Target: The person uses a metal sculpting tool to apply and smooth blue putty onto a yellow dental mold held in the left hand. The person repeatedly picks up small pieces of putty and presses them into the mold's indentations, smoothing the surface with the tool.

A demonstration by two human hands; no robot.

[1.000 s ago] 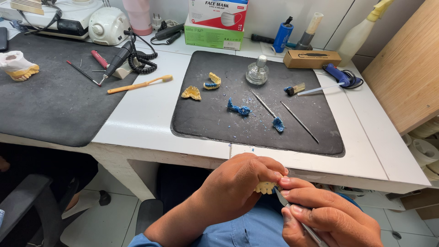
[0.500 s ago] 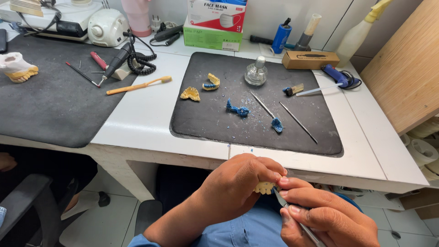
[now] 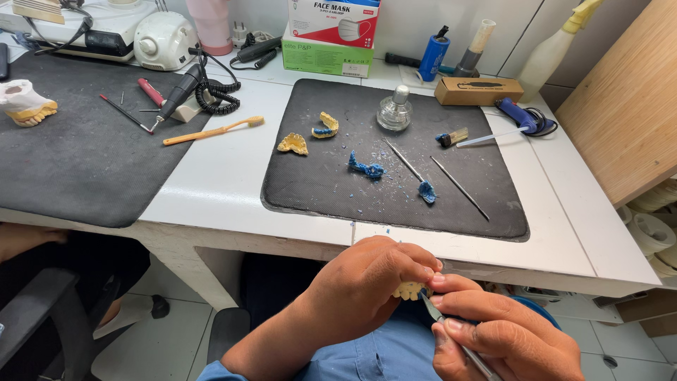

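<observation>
**Hand-trimming a small yellow cast, below the bench edge**

Workpiece: small pale-yellow dental cast with a scalloped tooth edge [image 3: 412, 290]. It sits in the air in front of the white bench [image 3: 211, 204], over the person's lap, not on any mat.

Left hand [image 3: 367, 282]: curled tight around the cast, fingertips pinching it, most of the piece hidden under the knuckles. Right hand [image 3: 504, 339]: closed in a pen grip on a thin metal hand instrument [image 3: 451, 335], tip touching the cast's lower edge. Thumbs of both hands meet beside the tip.

Doing this well, my read:
- keep the thumb-to-thumb brace, it limits slips
- short strokes, light pressure; thin edges look likely to chip
- rotate the cast, not the wrist, so the tip stays in sight
- can't tell how much of the surface is already worked; it's covered

On the bench, well apart from the hands: dark rubber mat [image 3: 317, 190] carrying two more yellow cast pieces [image 3: 293, 144], a lump of blue wax [image 3: 367, 168], two slim metal probes [image 3: 458, 187], a glass spirit lamp [image 3: 395, 109]. Blue crumbs scattered on the mat. An orange-handled toothbrush [image 3: 211, 130] lies to its left.
</observation>
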